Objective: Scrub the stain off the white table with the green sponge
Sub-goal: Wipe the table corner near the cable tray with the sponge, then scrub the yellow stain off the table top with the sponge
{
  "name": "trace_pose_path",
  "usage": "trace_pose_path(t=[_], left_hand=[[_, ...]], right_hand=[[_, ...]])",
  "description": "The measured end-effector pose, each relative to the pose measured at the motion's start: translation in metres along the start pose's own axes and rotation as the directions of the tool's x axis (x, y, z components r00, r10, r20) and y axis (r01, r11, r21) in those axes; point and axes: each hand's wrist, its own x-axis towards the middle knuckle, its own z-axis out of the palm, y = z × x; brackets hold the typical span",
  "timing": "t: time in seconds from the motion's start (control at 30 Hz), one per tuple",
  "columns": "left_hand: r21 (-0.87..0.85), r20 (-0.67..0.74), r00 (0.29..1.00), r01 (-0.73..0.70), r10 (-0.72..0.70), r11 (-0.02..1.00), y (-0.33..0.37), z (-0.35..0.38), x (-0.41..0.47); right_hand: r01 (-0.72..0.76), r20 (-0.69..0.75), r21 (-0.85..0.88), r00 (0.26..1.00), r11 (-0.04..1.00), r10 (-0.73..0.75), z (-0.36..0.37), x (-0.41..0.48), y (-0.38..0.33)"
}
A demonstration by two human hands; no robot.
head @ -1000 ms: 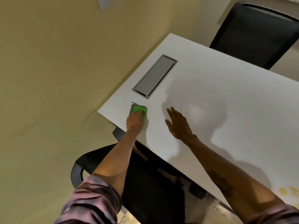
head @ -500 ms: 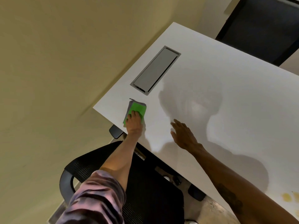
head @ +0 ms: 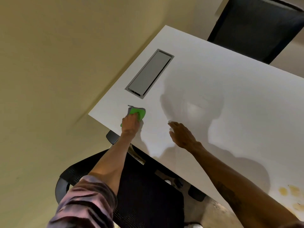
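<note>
The left hand [head: 130, 123] lies on the green sponge [head: 139, 113] and presses it flat on the white table [head: 222, 96], near the left corner of the table top. The fingers [head: 134, 116] are close together and curved over the near half of the sponge, so they hold it down from above; I cannot tell whether the thumb grips the side. The sponge has a grey edge on its far side and a small green part shows also under the wrist, at the table edge. A little farther on the table there is a grey rectangular cover plate [head: 150, 73], set into the surface, apart from the sponge.

The right hand [head: 182, 134] is to the right of the sponge, well apart from it. Its fingers are stretched out and only slightly spread, palm down, holding nothing (it seems to rest on the table, but contact is not sure).

The stain [head: 291, 191] is a group of yellow-brown spots at the near right end of the table, far from the sponge, beyond the right forearm. Shadows of the person fall on the middle of the table. A black mesh chair [head: 144, 195] stands under the near edge, and a second dark chair [head: 256, 27] is at the far side.
</note>
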Motion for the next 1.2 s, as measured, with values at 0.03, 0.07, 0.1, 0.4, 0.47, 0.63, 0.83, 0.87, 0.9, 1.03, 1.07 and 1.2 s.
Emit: trace_pose_path(t=[0.03, 0.07, 0.1, 0.4, 0.47, 0.63, 0.83, 0.87, 0.9, 1.03, 1.07, 1.2], left_hand=[[-0.047, 0.017, 0.999, -0.034, 0.035, 0.998, 0.004, -0.005, 0.0], [-0.096, 0.045, 0.996, -0.071, 0.075, 0.993, 0.009, -0.011, -0.001], [-0.14, 0.086, 0.989, -0.11, 0.123, 0.984, 0.015, -0.016, -0.002], [-0.206, 0.323, 0.766, -0.516, 0.556, 0.831, 0.122, -0.036, -0.022], [-0.207, 0.35, 0.703, -0.586, 0.619, 0.783, 0.152, -0.037, -0.031], [-0.302, 0.343, 0.547, -0.706, 0.764, 0.641, 0.223, -0.033, -0.061], [-0.352, 0.404, 0.397, -0.764, 0.824, 0.541, 0.314, -0.011, -0.11], [-0.36, 0.415, 0.366, -0.775, 0.833, 0.52, 0.329, -0.004, -0.119], [-0.364, 0.427, 0.333, -0.788, 0.84, 0.497, 0.343, 0.003, -0.128], [-0.345, 0.454, 0.279, -0.82, 0.846, 0.456, 0.394, 0.037, -0.165], [-0.333, 0.433, 0.271, -0.838, 0.859, 0.432, 0.405, 0.047, -0.173], [-0.205, 0.383, 0.215, -0.929, 0.898, 0.31, 0.437, 0.086, -0.198]], right_hand=[[-0.011, -0.007, 0.013, 1.0, 1.0, 0.011, -0.003, -0.001, -0.001], [-0.02, -0.016, 0.029, 1.0, 0.999, 0.02, -0.007, -0.003, -0.002], [-0.026, -0.03, 0.047, 0.999, 0.999, 0.028, -0.011, -0.005, -0.002], [-0.066, -0.148, 0.121, 0.986, 0.99, 0.084, -0.047, -0.052, 0.033], [-0.114, -0.147, 0.112, 0.981, 0.987, 0.13, -0.051, -0.07, 0.051], [-0.271, -0.182, 0.21, 0.933, 0.939, 0.31, -0.057, -0.126, 0.103], [-0.441, -0.228, 0.338, 0.819, 0.831, 0.527, -0.053, -0.205, 0.16], [-0.468, -0.212, 0.359, 0.802, 0.808, 0.559, -0.051, -0.217, 0.169], [-0.49, -0.201, 0.382, 0.783, 0.783, 0.588, -0.048, -0.23, 0.178], [-0.547, -0.208, 0.463, 0.698, 0.697, 0.686, -0.032, -0.285, 0.214], [-0.554, -0.217, 0.484, 0.673, 0.677, 0.707, -0.027, -0.301, 0.223], [-0.603, -0.249, 0.582, 0.507, 0.546, 0.825, -0.005, -0.374, 0.255]])
